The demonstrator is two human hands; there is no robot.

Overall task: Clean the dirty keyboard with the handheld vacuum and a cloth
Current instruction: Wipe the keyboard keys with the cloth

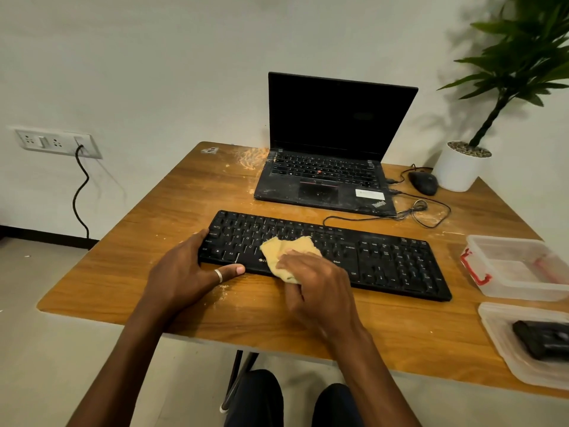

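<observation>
A black keyboard (385, 260) lies across the wooden table (160, 211), dusty in places. My left hand (187, 266) grips its left end, fingers on the left edge and the ringed thumb along the front edge. My right hand (317, 285) presses a crumpled yellow cloth (286, 249) onto the keys near the space bar, fingers curled over the cloth. A black device, possibly the handheld vacuum (542, 339), lies in a clear plastic box (505, 343) at the right front.
A dusty open laptop (326, 180) stands behind the keyboard, with crumbs beside it. A mouse (423, 182), cables and a white plant pot (460, 169) sit at the back right. A second clear container (517, 269) with red clips is at the right edge.
</observation>
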